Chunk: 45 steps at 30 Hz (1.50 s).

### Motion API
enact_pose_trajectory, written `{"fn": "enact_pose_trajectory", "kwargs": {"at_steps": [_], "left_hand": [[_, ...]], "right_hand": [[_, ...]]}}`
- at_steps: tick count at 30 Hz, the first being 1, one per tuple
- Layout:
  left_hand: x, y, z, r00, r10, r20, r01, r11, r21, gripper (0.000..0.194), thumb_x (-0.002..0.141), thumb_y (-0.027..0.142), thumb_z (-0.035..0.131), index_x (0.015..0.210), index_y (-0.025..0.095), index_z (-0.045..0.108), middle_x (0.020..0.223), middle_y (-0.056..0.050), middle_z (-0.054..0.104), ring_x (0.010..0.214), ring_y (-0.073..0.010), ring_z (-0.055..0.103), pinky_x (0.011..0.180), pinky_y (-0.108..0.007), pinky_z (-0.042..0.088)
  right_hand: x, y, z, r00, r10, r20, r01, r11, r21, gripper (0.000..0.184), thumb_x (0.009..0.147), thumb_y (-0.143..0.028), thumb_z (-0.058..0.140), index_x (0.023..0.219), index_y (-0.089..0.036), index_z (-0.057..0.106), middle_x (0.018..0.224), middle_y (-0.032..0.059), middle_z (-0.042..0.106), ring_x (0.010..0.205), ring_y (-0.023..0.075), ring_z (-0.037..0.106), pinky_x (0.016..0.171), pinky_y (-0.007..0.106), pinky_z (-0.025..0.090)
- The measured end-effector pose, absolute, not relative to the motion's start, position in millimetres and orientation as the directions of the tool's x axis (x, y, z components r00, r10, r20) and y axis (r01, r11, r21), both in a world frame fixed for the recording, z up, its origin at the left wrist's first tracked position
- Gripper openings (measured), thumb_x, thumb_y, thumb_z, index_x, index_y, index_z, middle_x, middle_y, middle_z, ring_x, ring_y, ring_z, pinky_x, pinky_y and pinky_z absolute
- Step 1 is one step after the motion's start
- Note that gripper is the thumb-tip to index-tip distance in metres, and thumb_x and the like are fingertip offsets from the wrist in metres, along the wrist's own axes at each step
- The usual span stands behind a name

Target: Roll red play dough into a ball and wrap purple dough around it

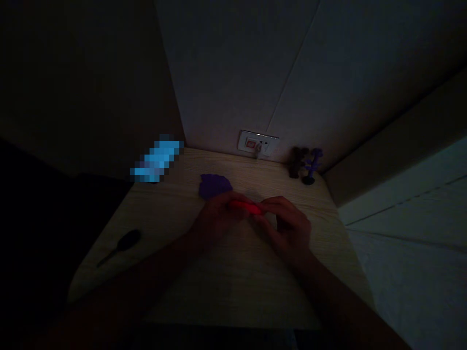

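Above the middle of the table, a bright red piece of modelling clay (248, 207) is held between my two hands. My left hand (221, 214) grips its left end, with the fingers curled round it. On the other end, the thumb and fingertips of my right hand (286, 223) are pinched. The red piece looks long and fairly thin; its ends are hidden by my fingers. Just behind my left hand lies a flat purple sheet of clay (214, 186) with an uneven edge.
A dark spoon-shaped thing (128, 240) lies on the wooden table (233, 287) at left. A bright blue pixelated patch (156, 161) is at the back left. Two small figures, one dark (297, 163) and one purple (314, 160), stand back right. A wall socket (258, 143) is behind.
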<state>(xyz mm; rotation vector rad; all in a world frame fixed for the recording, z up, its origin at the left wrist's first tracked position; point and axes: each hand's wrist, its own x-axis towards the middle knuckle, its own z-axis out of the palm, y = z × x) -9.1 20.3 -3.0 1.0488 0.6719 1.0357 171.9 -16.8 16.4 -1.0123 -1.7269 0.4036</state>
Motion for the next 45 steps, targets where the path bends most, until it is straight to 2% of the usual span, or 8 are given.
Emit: {"fn": "enact_pose_trajectory", "kwargs": {"at_steps": [6, 13, 20, 27, 34, 38, 41, 45], "left_hand": [[-4, 17, 1, 0.375, 0.922, -0.097, -0.444, 0.271, 0.854, 0.043, 0.07, 0.036, 0.09, 0.102, 0.019, 0.068, 0.092, -0.003, 0.076, 0.087, -0.0186, 0.071, 0.085, -0.033, 0.053], [-7, 22, 3, 0.361, 0.915, -0.182, -0.4, 0.328, 0.856, 0.053, 0.059, 0.03, 0.094, 0.103, 0.017, 0.068, 0.089, -0.002, 0.073, 0.076, -0.0145, 0.067, 0.071, -0.026, 0.053], [-11, 19, -2, 0.601, 0.785, -0.151, -0.081, 0.248, 0.965, 0.04, 0.06, 0.033, 0.09, 0.089, 0.014, 0.068, 0.078, 0.0, 0.066, 0.067, -0.0133, 0.058, 0.06, -0.024, 0.045], [-9, 17, -1, 0.658, 0.753, -0.028, -0.064, 0.093, 0.994, 0.03, 0.068, 0.032, 0.084, 0.089, 0.016, 0.068, 0.08, 0.0, 0.065, 0.07, -0.0142, 0.055, 0.062, -0.026, 0.044], [-5, 12, -5, 0.649, 0.759, -0.044, -0.055, 0.104, 0.993, 0.022, 0.069, 0.032, 0.083, 0.082, 0.021, 0.069, 0.076, 0.0, 0.068, 0.068, -0.0178, 0.059, 0.059, -0.029, 0.048], [-2, 12, -3, 0.602, 0.794, -0.088, -0.064, 0.158, 0.985, 0.027, 0.066, 0.036, 0.086, 0.077, 0.019, 0.068, 0.074, 0.0, 0.067, 0.068, -0.0166, 0.06, 0.059, -0.027, 0.047], [-2, 12, -2, 0.57, 0.804, -0.17, -0.03, 0.227, 0.973, 0.03, 0.067, 0.036, 0.085, 0.071, 0.016, 0.064, 0.068, 0.0, 0.064, 0.063, -0.0139, 0.055, 0.055, -0.026, 0.042], [-5, 14, -3, 0.637, 0.755, -0.154, 0.015, 0.187, 0.982, 0.028, 0.07, 0.037, 0.083, 0.073, 0.015, 0.065, 0.067, 0.0, 0.062, 0.061, -0.0127, 0.053, 0.055, -0.025, 0.04]], "right_hand": [[173, -18, 12, -0.037, 0.807, 0.589, 0.41, 0.55, -0.728, 0.014, 0.087, -0.027, 0.079, 0.101, -0.027, 0.077, 0.088, 0.0048, 0.074, 0.078, 0.0207, 0.069, 0.069, 0.036, 0.06], [172, -19, 4, -0.245, 0.919, 0.308, 0.221, 0.362, -0.906, 0.077, 0.076, -0.037, 0.09, 0.144, -0.034, 0.054, 0.09, 0.0013, 0.072, 0.078, 0.0202, 0.07, 0.077, 0.038, 0.062], [172, -16, 9, -0.338, 0.858, 0.386, 0.446, 0.507, -0.738, 0.095, 0.062, -0.031, 0.094, 0.146, -0.035, 0.05, 0.124, 0.0091, 0.051, 0.116, 0.0306, 0.057, 0.098, 0.05, 0.055], [169, -15, 9, -0.389, 0.837, 0.384, 0.433, 0.535, -0.726, 0.105, 0.062, -0.022, 0.086, 0.153, -0.033, 0.035, 0.144, 0.0127, 0.045, 0.132, 0.0341, 0.05, 0.109, 0.054, 0.049], [168, -14, 9, -0.415, 0.818, 0.399, 0.339, 0.546, -0.766, 0.066, 0.066, -0.031, 0.089, 0.126, -0.03, 0.062, 0.132, 0.0093, 0.061, 0.121, 0.0311, 0.062, 0.102, 0.049, 0.054], [163, -16, 10, -0.34, 0.832, 0.438, 0.375, 0.547, -0.749, 0.053, 0.068, -0.027, 0.085, 0.116, -0.028, 0.064, 0.114, 0.0064, 0.07, 0.103, 0.0269, 0.069, 0.089, 0.042, 0.058], [163, -17, 11, -0.28, 0.857, 0.434, 0.431, 0.516, -0.74, 0.053, 0.067, -0.023, 0.084, 0.115, -0.027, 0.062, 0.106, 0.0047, 0.07, 0.093, 0.0239, 0.069, 0.082, 0.039, 0.058], [171, -13, 14, -0.396, 0.825, 0.403, 0.376, 0.546, -0.749, 0.07, 0.064, -0.036, 0.093, 0.125, -0.027, 0.06, 0.121, 0.0085, 0.067, 0.112, 0.028, 0.065, 0.095, 0.043, 0.056]]}}
